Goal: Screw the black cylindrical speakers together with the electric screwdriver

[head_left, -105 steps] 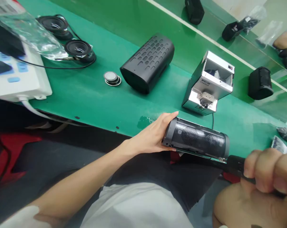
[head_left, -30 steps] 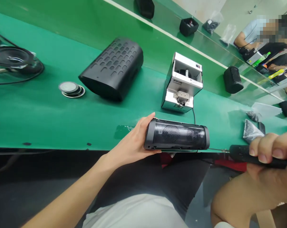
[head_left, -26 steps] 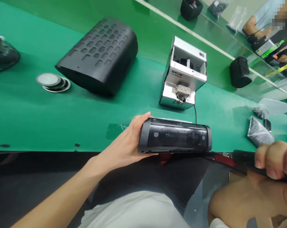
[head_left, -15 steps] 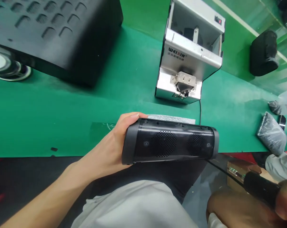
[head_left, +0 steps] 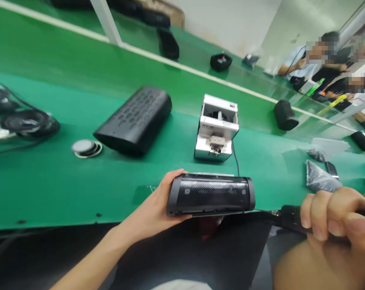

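My left hand (head_left: 167, 201) is wrapped round the left end of a black speaker housing (head_left: 214, 197), thumb on top and fingers underneath. Two round patches of small holes and a screw near each end show on its glossy face. At the right, my right hand (head_left: 336, 213) grips a black electric screwdriver (head_left: 291, 216), its bit pointing left toward the housing's lower right edge. Whether the tip touches the housing is too blurred to tell. Behind the housing stands a silver screw feeder (head_left: 217, 129) on the green bench.
A large black speaker shell (head_left: 136, 119) lies left of the feeder, beside a round speaker driver (head_left: 86, 148). Coiled black cables (head_left: 28, 121) are at far left. Bagged parts (head_left: 321, 177) lie at right. Several people sit across the bench (head_left: 109, 177).
The view has lifted and pulled back, showing more of the bench and people opposite. My right hand has raised the screwdriver from below the bench edge toward the housing's right end.
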A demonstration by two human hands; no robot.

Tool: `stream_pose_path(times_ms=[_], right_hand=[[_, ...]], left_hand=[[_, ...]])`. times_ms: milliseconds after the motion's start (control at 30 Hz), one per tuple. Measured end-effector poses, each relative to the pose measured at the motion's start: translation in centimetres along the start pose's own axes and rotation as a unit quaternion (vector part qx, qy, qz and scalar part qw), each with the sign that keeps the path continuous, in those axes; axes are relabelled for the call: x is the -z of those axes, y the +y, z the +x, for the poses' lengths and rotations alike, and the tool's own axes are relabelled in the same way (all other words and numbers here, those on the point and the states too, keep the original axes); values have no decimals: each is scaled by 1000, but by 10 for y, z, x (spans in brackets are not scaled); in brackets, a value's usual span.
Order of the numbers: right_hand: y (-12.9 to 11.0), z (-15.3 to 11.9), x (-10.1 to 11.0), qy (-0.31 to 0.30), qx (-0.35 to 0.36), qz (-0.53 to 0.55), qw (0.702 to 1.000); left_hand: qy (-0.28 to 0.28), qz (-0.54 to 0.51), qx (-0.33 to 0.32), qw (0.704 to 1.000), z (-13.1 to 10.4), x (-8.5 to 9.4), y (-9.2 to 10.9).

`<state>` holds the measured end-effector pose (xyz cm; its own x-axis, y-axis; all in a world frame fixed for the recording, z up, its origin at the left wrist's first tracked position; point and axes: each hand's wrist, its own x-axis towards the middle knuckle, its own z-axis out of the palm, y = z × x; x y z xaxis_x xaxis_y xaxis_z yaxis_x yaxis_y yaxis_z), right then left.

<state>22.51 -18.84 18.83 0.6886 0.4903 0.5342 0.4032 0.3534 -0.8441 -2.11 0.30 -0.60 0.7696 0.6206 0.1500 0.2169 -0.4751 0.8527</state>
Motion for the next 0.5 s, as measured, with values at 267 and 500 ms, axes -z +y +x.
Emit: stream_pose_path(times_ms=[267, 500], right_hand=[[-16, 54, 65, 16, 40, 205, 978], [108, 117, 99, -33, -112, 379, 918]], left_hand=[[11, -16, 21, 1000, 4, 1, 8], [67, -81, 10, 994, -3, -9, 11]])
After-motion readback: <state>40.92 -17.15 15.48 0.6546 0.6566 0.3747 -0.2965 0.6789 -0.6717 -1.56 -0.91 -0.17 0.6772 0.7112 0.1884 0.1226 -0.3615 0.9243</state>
